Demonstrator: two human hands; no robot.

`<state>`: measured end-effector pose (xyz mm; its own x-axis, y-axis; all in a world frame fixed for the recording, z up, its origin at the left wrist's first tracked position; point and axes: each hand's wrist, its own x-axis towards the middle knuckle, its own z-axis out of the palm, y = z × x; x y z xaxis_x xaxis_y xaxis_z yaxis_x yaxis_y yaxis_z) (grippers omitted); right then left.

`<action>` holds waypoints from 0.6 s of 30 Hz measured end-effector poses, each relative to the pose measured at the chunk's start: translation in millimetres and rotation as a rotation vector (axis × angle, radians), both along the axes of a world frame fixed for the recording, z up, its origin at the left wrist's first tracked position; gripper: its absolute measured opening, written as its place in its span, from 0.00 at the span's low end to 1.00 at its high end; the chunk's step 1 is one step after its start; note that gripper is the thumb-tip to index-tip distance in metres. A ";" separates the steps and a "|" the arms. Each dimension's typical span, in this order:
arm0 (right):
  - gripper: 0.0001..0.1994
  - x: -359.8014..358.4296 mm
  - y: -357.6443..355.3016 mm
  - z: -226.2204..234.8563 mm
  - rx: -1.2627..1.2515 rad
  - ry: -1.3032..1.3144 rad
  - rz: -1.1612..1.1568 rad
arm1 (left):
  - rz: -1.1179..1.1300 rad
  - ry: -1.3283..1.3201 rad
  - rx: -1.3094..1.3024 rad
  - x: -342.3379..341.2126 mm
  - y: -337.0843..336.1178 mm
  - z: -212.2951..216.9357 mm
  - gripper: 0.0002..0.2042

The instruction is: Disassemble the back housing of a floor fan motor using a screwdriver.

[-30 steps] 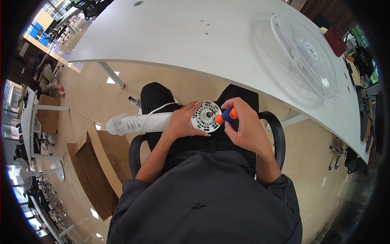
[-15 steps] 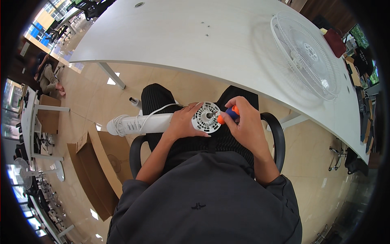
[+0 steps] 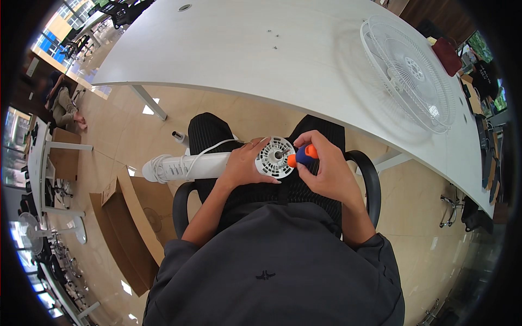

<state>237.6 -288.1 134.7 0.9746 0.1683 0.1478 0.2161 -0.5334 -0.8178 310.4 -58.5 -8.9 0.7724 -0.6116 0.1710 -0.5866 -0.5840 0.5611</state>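
Across my lap lies a white fan body (image 3: 204,164), its round slotted motor housing (image 3: 275,157) facing up between my knees. My left hand (image 3: 244,164) is closed round the housing's left side, thumb along its lower edge. In my right hand (image 3: 328,167) is an orange and blue screwdriver (image 3: 305,156), held by the handle with the fingers curled round it. Its shaft points left at the middle of the housing, beside the metal spindle; whether the tip sits in a screw is too small to tell. A white cord (image 3: 159,167) is wound round the far left end of the body.
A white table (image 3: 228,49) stands ahead, bearing a wire fan grille (image 3: 410,73) at its right and several small screws (image 3: 275,36). An open cardboard box (image 3: 122,228) is on the floor at my left. Chair armrests (image 3: 371,187) flank me. A seated person (image 3: 65,103) is far left.
My right hand has shifted its grip on the screwdriver: the fingers have opened a little, and more of the blue handle shows. My left hand and the fan body stay put.
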 end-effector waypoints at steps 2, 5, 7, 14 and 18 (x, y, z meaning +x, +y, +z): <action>0.18 0.1 3.8 -9.8 -0.069 -0.041 -0.100 | -0.008 0.030 -0.035 1.2 0.1 -1.5 0.59; 0.19 3.1 -2.3 -13.2 -0.090 -0.094 -0.118 | -0.006 -0.015 -0.028 -1.4 0.7 -2.7 0.59; 0.19 3.4 -4.3 -11.2 -0.041 -0.105 -0.037 | -0.010 0.002 -0.037 1.2 0.7 -1.9 0.59; 0.20 3.6 -0.8 -16.1 -0.068 -0.090 -0.137 | -0.016 0.017 -0.050 1.1 -0.1 -1.8 0.59; 0.21 3.1 -3.3 -14.7 0.052 -0.043 -0.009 | -0.012 0.000 -0.022 -1.6 0.7 0.5 0.59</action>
<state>240.8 -291.3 119.9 0.9687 0.1502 0.1976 0.2466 -0.4924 -0.8347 308.8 -57.8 -8.4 0.7648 -0.6172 0.1847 -0.5939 -0.5643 0.5734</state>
